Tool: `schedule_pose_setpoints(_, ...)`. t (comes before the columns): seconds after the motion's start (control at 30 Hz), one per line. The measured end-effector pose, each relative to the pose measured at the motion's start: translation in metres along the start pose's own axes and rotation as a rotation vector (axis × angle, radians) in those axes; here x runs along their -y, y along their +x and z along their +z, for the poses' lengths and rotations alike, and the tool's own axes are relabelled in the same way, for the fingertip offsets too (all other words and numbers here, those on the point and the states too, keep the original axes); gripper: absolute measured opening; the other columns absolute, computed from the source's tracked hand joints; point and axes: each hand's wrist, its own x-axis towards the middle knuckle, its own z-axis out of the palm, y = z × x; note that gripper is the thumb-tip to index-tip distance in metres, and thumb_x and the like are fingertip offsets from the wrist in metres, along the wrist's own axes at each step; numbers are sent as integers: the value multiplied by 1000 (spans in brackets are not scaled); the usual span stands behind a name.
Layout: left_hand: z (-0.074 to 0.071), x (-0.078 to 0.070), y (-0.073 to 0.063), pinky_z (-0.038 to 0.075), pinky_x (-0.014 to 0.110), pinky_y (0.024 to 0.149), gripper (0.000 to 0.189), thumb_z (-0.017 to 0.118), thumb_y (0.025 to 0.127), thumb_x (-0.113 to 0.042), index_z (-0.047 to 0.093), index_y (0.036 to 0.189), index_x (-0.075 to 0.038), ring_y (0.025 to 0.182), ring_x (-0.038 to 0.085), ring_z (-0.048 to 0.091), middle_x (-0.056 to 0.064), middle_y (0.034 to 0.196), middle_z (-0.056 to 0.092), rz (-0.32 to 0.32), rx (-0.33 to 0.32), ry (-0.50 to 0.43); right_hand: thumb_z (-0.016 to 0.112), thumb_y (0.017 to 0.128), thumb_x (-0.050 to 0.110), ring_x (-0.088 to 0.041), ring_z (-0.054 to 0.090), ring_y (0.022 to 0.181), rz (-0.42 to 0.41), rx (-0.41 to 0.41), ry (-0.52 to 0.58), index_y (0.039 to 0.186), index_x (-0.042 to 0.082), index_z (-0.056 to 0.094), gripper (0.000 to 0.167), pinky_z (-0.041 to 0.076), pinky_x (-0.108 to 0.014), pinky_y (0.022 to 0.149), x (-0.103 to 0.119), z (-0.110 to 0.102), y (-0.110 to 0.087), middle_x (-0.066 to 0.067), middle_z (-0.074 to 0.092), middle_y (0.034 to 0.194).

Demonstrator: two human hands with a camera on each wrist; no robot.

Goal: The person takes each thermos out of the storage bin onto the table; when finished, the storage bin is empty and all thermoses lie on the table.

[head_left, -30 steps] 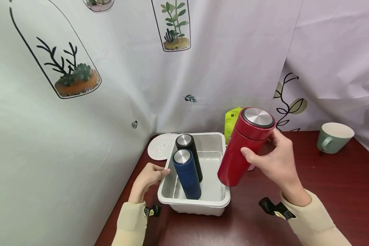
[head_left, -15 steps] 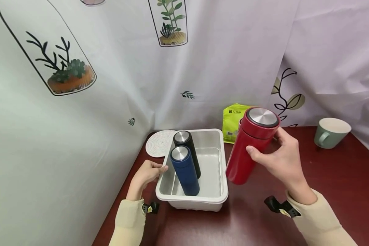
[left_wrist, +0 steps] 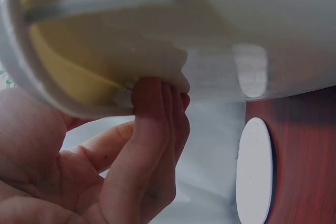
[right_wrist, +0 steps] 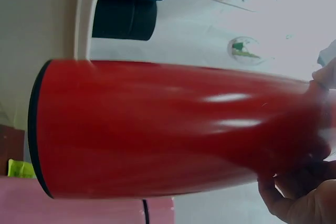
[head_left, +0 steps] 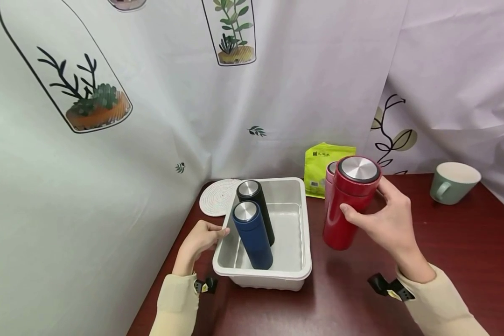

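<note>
My right hand (head_left: 384, 219) grips a red flask (head_left: 349, 201) with a steel lid by its upper half, to the right of a white tub (head_left: 299, 275); in the right wrist view the red flask (right_wrist: 168, 129) fills the frame. A pink flask (head_left: 330, 173) stands just behind it, mostly hidden. A blue flask (head_left: 253, 234) and a black flask (head_left: 256, 207) stand in the tub's left part. My left hand (head_left: 201, 238) holds the tub's left rim (left_wrist: 31, 77), with its fingers (left_wrist: 157, 129) curled under the lip.
A round woven coaster (head_left: 218, 197) lies behind the tub at the back left. A yellow-green pouch (head_left: 325, 165) leans on the curtain, and a green mug (head_left: 452, 183) stands at the far right. Printed curtain cloth closes in the dark red table (head_left: 445, 280) at the left and back.
My right hand has carried the red flask from over the tub's right edge out to the right and down, and brought it more upright. The left hand has stayed on the rim.
</note>
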Motion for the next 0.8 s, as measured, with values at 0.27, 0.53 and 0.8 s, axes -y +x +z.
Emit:
schedule_pose_setpoints(0.27,1,0,0,60,42,72,28,68,90,-10,70,108,12,81,20,68,24,102,71,6,-3,3,85,68,-2,-3,62,90,32,-12,-43,122,11,65,60,50,-6,76,-15,-1,-1,15,65,105)
schedule_pose_setpoints(0.53,0,0,0,60,43,73,28,69,90,-11,70,107,11,80,20,68,23,101,71,2,-7,8,85,70,4,0,61,87,92,-26,-100,120,13,66,54,49,-4,73,-31,-3,-1,19,63,102)
schedule_pose_setpoints(0.8,1,-1,0,60,44,72,29,69,91,-11,70,108,12,81,21,68,22,101,71,-7,-1,4,85,73,12,4,58,85,131,-35,-176,116,10,66,48,47,-3,70,-47,-5,1,23,59,98)
